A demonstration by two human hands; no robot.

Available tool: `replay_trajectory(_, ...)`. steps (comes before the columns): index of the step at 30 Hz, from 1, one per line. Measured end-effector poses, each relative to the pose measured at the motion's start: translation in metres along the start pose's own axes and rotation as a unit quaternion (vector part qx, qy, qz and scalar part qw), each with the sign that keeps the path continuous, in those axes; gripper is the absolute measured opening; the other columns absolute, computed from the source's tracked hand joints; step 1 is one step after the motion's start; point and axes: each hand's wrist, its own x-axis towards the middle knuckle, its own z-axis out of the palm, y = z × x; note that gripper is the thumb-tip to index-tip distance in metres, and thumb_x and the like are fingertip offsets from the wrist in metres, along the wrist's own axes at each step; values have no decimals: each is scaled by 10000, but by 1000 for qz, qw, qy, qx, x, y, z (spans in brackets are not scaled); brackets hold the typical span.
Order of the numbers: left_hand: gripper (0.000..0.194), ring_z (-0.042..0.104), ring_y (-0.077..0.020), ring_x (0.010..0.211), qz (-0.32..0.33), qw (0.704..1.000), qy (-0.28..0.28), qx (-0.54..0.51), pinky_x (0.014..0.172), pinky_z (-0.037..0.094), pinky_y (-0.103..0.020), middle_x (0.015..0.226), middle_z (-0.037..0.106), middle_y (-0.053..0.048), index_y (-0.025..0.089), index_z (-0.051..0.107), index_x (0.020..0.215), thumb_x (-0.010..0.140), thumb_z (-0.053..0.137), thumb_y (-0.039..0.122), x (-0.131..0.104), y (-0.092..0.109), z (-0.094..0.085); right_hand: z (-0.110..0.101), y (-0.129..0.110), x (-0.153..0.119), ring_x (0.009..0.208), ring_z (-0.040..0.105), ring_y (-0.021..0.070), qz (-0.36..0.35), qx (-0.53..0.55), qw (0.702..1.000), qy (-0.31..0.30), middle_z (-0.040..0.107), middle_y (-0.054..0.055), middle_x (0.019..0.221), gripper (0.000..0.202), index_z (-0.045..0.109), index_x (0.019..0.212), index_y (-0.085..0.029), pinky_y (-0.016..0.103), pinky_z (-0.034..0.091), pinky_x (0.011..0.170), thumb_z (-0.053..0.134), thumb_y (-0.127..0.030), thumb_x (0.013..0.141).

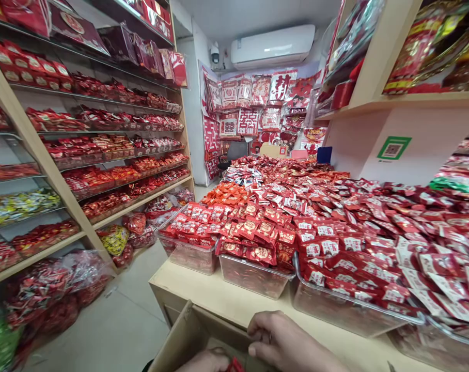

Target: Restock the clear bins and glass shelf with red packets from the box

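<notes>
An open cardboard box (188,330) stands at the bottom of the view, against the counter's front. My left hand (207,360) is low inside it, cut off by the frame, its fingers closed at a small red packet (235,365). Over the box's right side hangs my right hand (279,338), fingers curled inward and thumb bent below them; whether anything is in its grip is hidden. Just beyond the hands, clear plastic bins hold red wrapped sweets: one in the middle (253,276), one to the right (350,310), another to the left (193,258).
The pale counter (234,297) carries heaps of red packets (335,196) reaching far back. Glass shelves (114,129) of packets line the left wall. Filled plastic bags (56,294) lie on the floor (137,305). A wooden shelf (412,103) juts out at upper right.
</notes>
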Motion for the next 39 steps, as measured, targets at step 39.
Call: replay_trajectory(39, 347, 576, -177, 873, 9, 812, 215, -543, 801, 425, -300, 948, 632, -64, 144, 552, 1025, 705, 617, 264, 20, 115, -20, 0, -1, 3, 717, 526, 126, -50, 213, 970, 109, 575, 32, 851, 253, 532, 940, -161, 246, 445, 645, 549, -330, 753)
